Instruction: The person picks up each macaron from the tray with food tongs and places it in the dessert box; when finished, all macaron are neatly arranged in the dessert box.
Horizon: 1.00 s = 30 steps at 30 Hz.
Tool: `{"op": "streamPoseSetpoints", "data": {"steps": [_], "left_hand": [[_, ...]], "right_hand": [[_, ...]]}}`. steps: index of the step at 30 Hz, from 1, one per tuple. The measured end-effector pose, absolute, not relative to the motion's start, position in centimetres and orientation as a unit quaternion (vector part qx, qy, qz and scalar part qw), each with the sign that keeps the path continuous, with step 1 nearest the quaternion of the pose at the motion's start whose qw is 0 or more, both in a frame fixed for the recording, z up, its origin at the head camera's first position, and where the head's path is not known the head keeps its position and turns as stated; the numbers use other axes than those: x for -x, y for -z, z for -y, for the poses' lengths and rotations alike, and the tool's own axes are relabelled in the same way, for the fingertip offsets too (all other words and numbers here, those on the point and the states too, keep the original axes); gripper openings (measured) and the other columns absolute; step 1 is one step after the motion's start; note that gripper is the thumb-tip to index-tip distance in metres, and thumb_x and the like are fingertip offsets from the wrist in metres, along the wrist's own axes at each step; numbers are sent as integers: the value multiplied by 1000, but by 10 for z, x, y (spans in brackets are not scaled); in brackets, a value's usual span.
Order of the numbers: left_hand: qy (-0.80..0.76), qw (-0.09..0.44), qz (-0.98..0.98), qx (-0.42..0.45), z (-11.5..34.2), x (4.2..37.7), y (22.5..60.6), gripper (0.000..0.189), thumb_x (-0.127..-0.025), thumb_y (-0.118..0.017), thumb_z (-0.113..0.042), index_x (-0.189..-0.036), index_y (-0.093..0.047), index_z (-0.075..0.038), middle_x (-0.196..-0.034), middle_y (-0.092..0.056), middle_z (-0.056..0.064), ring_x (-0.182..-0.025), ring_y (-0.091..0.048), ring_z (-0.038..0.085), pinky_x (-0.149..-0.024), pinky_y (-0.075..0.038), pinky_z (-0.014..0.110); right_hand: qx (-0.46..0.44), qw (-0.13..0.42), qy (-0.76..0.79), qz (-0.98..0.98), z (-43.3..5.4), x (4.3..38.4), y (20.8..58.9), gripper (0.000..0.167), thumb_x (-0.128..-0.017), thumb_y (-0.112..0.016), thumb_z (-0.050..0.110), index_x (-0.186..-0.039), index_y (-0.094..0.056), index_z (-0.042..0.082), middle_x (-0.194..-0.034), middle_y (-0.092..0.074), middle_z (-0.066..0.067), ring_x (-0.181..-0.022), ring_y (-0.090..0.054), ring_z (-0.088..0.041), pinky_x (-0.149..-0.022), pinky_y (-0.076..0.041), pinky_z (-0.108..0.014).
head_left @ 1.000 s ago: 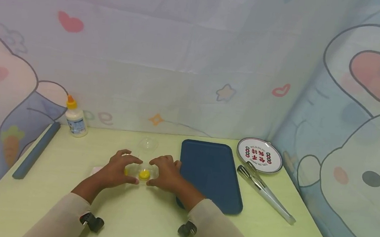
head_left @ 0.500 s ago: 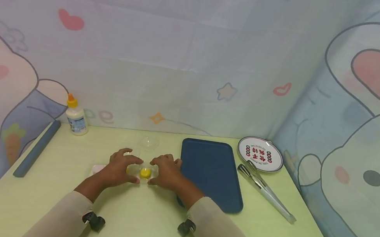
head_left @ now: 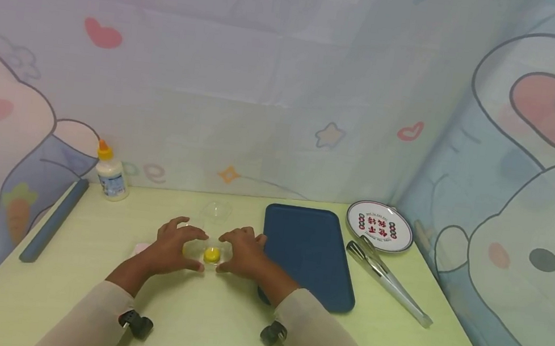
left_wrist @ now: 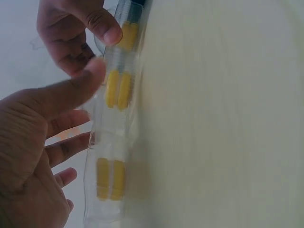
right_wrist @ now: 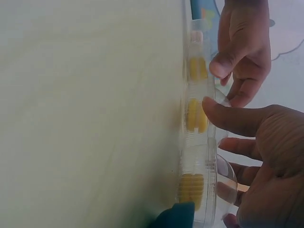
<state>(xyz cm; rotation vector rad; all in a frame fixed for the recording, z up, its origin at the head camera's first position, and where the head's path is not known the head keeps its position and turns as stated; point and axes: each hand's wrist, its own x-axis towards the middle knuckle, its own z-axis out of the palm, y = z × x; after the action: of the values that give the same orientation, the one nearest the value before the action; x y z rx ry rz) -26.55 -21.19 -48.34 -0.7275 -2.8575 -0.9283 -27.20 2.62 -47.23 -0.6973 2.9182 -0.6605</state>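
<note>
Pale green tabletop [head_left: 219, 326], lower centre of head view: left hand [head_left: 171, 247] and right hand [head_left: 246, 255] both grip a clear container [left_wrist: 108, 133], yellow piece [head_left: 212, 255] between them.

The pale yellow-green bench [head_left: 219, 326] is filling the lower frame of the head view. A grey-blue bar [head_left: 53, 221] is lying lower left, a white bottle [head_left: 113, 180] is standing near it, a clear container [left_wrist: 108, 140] is resting lower centre, and a dark blue tray [head_left: 307, 250], plate [head_left: 379, 226] and tongs [head_left: 393, 288] are lying rightward.

Head view above both hands [head_left: 171, 247] [head_left: 244, 253]
</note>
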Motion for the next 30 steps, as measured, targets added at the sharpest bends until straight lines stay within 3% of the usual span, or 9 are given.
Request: {"op": "streamPoseSetpoints", "data": {"steps": [8, 15, 22, 30], "left_hand": [[298, 48, 932, 200, 231, 278, 473, 60, -97, -81, -42, -143, -69, -5, -154, -61, 25, -157, -27, 57, -119, -12, 85], [267, 46, 953, 133, 250, 294, 472, 55, -106, -71, -39, -148, -64, -4, -157, -56, 30, -151, -33, 59, -115, -23, 83], [244, 11, 964, 101, 261, 305, 475, 55, -108, -66, -39, -151, -62, -6, -158, -56, 31, -148, -36, 63, -112, -29, 81], [253, -24, 963, 90, 266, 313, 473, 53, -109, -64, -36, -152, -59, -4, -143, -68, 31, -140, -46, 62, -106, -31, 79]], "right_hand": [[234, 48, 219, -946, -30, 276, 467, 80, -88, -91, 52, -155, -62, 19, -158, -59, -5, -151, -44, -30, -109, -30, -58], [245, 39, 208, -946, -26, 286, 466, 76, -94, -81, 60, -155, -62, 19, -160, -58, -4, -148, -47, -28, -108, -34, -56], [258, 65, 208, -941, -16, 298, 456, 70, -103, -69, 59, -158, -58, 19, -163, -56, -4, -151, -46, -29, -112, -34, -58], [254, 104, 225, -935, 2, 310, 453, 63, -107, -66, 54, -159, -57, 19, -163, -59, -2, -155, -47, -30, -117, -35, -59]]}}
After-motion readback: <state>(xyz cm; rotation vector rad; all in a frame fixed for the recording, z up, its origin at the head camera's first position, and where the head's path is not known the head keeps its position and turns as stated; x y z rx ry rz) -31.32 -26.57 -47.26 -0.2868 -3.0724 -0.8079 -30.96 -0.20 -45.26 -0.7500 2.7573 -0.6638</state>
